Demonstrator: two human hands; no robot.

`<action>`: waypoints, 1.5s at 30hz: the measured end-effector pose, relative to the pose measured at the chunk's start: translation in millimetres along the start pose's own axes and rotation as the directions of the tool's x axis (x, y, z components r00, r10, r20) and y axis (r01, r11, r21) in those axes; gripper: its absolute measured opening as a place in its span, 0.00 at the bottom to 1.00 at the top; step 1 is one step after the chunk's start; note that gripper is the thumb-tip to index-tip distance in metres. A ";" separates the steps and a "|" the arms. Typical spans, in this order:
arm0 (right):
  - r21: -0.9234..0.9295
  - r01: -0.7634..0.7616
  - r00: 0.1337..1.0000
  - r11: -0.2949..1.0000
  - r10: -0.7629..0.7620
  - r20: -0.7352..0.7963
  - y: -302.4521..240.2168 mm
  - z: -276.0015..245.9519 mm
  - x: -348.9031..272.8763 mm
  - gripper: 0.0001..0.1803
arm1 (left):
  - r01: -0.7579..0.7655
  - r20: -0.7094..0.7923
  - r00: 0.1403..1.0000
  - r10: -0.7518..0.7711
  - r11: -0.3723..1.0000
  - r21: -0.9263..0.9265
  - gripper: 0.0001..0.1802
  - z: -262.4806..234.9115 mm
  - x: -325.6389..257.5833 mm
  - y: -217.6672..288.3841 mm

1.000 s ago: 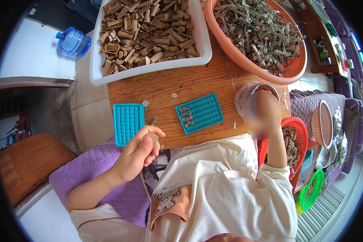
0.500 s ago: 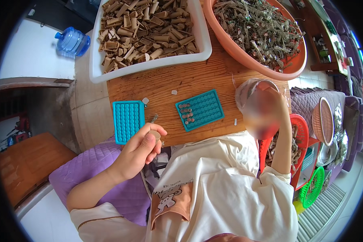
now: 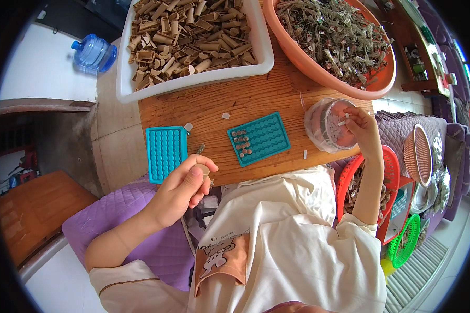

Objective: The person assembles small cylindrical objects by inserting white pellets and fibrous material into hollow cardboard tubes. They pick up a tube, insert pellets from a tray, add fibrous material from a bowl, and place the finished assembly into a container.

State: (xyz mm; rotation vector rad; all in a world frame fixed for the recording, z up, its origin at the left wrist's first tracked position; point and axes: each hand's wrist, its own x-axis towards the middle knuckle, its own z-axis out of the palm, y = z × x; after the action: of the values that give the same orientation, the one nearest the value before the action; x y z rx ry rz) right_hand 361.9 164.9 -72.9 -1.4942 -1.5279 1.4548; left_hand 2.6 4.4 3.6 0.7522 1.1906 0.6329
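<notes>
My left hand [image 3: 178, 194] is closed around a small tan piece with a round end [image 3: 203, 169], held near the table's front edge. A thin clear strand [image 3: 200, 149] shows just above the fingers. My right hand [image 3: 363, 126] pinches a small white tab [image 3: 342, 123] over the right side of a round tub [image 3: 315, 116] wrapped in clear plastic. Small pale bits lie inside the tub. Between my hands is a teal tray [image 3: 269, 140] with rows of round hollows; several small round metallic pieces sit at its left end. Another teal tray [image 3: 166, 156] is beyond my left hand.
A white bin [image 3: 193, 83] of brown half-tube pieces and an orange basin [image 3: 324, 78] of tangled clear strands stand at the far side. Small white squares [image 3: 225, 116] lie on the wooden table [image 3: 203, 112]. A red basket [image 3: 392, 172] is beside my right arm.
My right hand, blurred over the tub before, has drawn back to its right side and now shows a white tab in the fingertips. My left hand has barely moved.
</notes>
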 end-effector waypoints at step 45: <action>0.074 0.625 0.666 0.777 -0.581 0.468 -111.4 183.2 -31.7 0.13 | 0.154 0.095 0.988 -0.121 0.810 -0.566 0.22 -7.8 -0.5 -2.4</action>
State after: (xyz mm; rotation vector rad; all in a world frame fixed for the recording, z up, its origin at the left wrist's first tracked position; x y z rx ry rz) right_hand 164.6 101.4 -9.5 -0.5443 -2.1396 1.3747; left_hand -4.9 3.9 0.5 0.1645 0.9175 0.7927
